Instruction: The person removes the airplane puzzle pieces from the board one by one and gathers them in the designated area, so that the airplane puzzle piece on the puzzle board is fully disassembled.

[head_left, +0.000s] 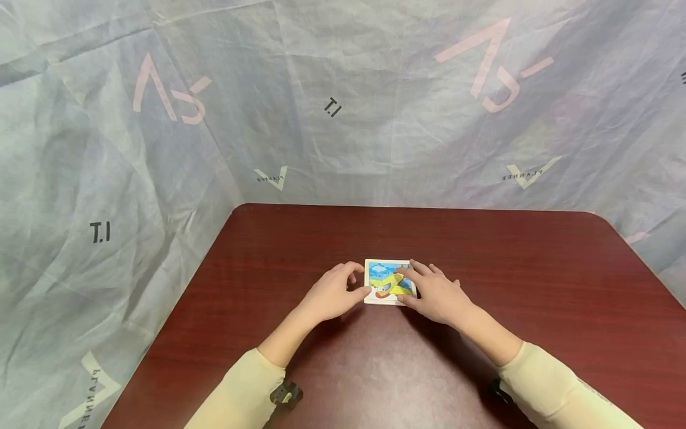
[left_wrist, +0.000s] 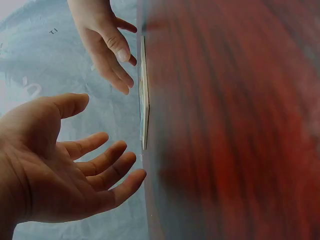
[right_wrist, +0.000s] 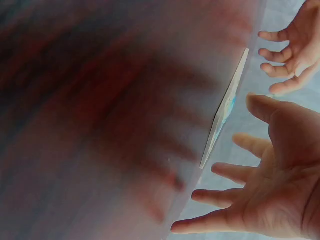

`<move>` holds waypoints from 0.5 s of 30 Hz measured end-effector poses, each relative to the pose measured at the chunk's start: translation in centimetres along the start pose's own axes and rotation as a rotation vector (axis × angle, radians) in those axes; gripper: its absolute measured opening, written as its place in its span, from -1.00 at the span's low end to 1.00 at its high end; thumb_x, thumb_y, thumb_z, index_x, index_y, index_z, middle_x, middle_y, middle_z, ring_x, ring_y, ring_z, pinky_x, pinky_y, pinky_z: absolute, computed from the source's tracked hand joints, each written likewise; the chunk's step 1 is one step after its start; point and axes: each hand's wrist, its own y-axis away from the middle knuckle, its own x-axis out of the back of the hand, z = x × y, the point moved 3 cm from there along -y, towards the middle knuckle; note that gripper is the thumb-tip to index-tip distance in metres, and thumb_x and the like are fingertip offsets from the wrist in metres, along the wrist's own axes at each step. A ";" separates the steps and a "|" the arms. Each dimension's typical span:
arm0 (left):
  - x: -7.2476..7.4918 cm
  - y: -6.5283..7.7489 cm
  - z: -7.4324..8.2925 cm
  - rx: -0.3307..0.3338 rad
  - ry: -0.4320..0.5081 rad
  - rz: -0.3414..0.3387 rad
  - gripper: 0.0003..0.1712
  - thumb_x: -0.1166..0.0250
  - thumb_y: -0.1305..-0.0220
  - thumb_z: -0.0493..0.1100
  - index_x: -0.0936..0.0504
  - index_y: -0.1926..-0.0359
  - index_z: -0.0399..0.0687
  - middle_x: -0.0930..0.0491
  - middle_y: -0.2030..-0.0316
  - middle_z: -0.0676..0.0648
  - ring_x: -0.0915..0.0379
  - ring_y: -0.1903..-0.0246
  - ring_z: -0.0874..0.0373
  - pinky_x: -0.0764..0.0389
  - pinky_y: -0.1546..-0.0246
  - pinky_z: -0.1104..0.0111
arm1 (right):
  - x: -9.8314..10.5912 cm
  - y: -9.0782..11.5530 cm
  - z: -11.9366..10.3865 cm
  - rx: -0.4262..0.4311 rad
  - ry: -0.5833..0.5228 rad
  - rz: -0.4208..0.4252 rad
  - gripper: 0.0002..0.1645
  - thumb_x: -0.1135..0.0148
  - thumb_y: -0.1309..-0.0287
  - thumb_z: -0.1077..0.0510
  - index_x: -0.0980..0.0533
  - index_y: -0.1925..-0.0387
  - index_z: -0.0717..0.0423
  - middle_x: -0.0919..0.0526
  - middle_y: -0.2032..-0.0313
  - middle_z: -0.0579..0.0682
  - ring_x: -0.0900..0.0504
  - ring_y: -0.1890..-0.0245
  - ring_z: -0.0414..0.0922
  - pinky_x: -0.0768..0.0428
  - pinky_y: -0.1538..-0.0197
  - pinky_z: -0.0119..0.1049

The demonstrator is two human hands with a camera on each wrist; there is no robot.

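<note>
The airplane picture board [head_left: 386,282] lay flat on the dark red surface [head_left: 386,363], a bit below the middle of the head view. The left hand [head_left: 333,293] was by its left side. The right hand [head_left: 438,293] was over its right side. Both hands' fingers were loose, holding nothing.

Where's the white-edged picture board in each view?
Head: picture board, below centre, slightly right.
Left wrist: picture board, a thin upright strip slightly above and left of centre.
Right wrist: picture board, a slanting strip right of centre.
Shared landmark: the dark red table under it.
</note>
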 end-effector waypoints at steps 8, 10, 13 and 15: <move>-0.2 -1.0 -0.8 0.002 0.128 -0.015 -0.56 -0.32 -0.37 -0.03 -0.56 -0.17 -0.14 -0.55 0.20 -0.02 -0.46 0.32 0.17 -0.51 0.26 0.27 | -0.3 -0.5 0.2 0.002 -0.001 -0.022 -0.30 -0.31 -0.32 -0.16 -0.40 -0.41 -0.11 -0.25 -0.46 0.23 -0.22 -0.38 0.43 -0.28 0.07 0.68; -0.3 -1.3 -1.0 0.013 0.152 -0.011 -0.58 -0.33 -0.37 -0.04 -0.57 -0.14 -0.15 -0.56 0.23 0.00 -0.46 0.32 0.17 -0.50 0.26 0.27 | -0.4 -0.6 0.3 -0.002 0.001 -0.031 -0.30 -0.31 -0.32 -0.17 -0.40 -0.41 -0.12 -0.24 -0.47 0.22 -0.22 -0.39 0.42 -0.29 0.07 0.67; -0.4 -1.6 -1.3 0.038 0.186 -0.009 -0.61 -0.34 -0.36 -0.05 -0.58 -0.11 -0.14 -0.56 0.26 0.01 -0.45 0.32 0.16 -0.48 0.28 0.28 | -0.5 -0.8 0.3 -0.005 0.010 -0.046 -0.30 -0.30 -0.32 -0.19 -0.39 -0.42 -0.15 -0.23 -0.48 0.20 -0.21 -0.39 0.42 -0.29 0.07 0.67; -0.5 -1.9 -1.4 0.051 0.201 -0.008 -0.62 -0.34 -0.36 -0.06 -0.59 -0.10 -0.14 -0.56 0.27 0.01 -0.45 0.31 0.14 -0.48 0.27 0.27 | -0.6 -0.9 0.3 -0.001 0.022 -0.053 -0.30 -0.30 -0.32 -0.20 -0.40 -0.42 -0.16 -0.22 -0.48 0.20 -0.21 -0.38 0.43 -0.30 0.08 0.67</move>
